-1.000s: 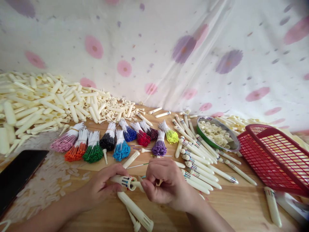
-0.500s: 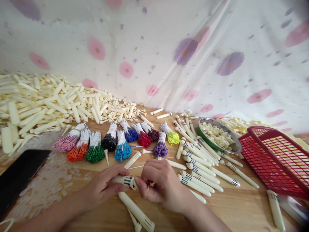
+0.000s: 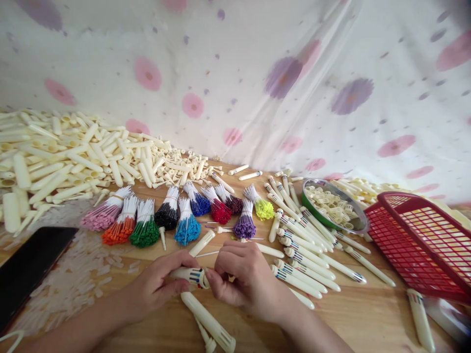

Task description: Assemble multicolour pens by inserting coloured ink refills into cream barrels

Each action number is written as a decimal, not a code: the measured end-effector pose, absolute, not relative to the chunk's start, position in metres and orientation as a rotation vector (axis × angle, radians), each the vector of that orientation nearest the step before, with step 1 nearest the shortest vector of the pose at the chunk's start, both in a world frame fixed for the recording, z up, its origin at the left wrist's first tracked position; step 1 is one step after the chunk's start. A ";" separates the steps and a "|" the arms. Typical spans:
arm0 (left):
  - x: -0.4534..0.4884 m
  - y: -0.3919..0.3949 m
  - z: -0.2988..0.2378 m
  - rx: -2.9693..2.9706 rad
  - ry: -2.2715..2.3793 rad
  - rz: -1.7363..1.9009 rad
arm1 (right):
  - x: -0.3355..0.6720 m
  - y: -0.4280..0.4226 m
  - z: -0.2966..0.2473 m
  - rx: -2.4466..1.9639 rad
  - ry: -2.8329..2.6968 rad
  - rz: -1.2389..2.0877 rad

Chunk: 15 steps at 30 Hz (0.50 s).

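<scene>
Cream plastic pen barrel with coloured stripes near one end (image 3: 191,275) lay gripped just above the wooden table (image 3: 368,314), near its front edge, between both hands. The left hand (image 3: 158,284) was closed around the barrel's plain end, thumb on top. The right hand (image 3: 245,279) had its fingertips pinched together right at the striped end, touching it; what they nipped, if anything, was hidden. Just below the hands lay a loose cream barrel with slots (image 3: 208,322). Beyond them stood a row of refill bundles, among them the green bundle (image 3: 144,233), the light blue bundle (image 3: 187,230) and the purple bundle (image 3: 244,225). To the right lay a row of assembled cream pens (image 3: 305,264), then a green-rimmed metal bowl of small cream parts (image 3: 362,225) and a red plastic mesh basket (image 3: 423,245). At far left sat a heap of cream barrels (image 3: 66,157) and a flat black slab (image 3: 29,264).
</scene>
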State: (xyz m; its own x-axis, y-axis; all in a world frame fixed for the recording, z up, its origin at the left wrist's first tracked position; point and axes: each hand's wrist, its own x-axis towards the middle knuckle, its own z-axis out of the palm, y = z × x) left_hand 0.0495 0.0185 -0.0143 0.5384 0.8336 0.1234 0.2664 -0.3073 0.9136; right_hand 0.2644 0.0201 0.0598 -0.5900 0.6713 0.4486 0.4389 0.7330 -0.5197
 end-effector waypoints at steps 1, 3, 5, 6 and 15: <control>0.049 0.018 -0.014 1.840 0.909 0.761 | 0.264 0.020 0.060 -0.837 -2.303 0.460; 0.049 0.016 -0.015 1.838 0.931 0.769 | 0.263 0.020 0.061 -0.843 -2.323 0.412; 0.050 0.013 -0.015 1.836 0.985 0.788 | 0.261 0.021 0.059 -0.856 -2.332 0.354; 0.051 0.011 -0.015 1.836 1.017 0.789 | 0.260 0.022 0.056 -0.870 -2.333 0.334; 0.063 0.009 -0.006 2.147 1.225 0.841 | 0.245 0.033 0.013 -1.177 -1.998 0.816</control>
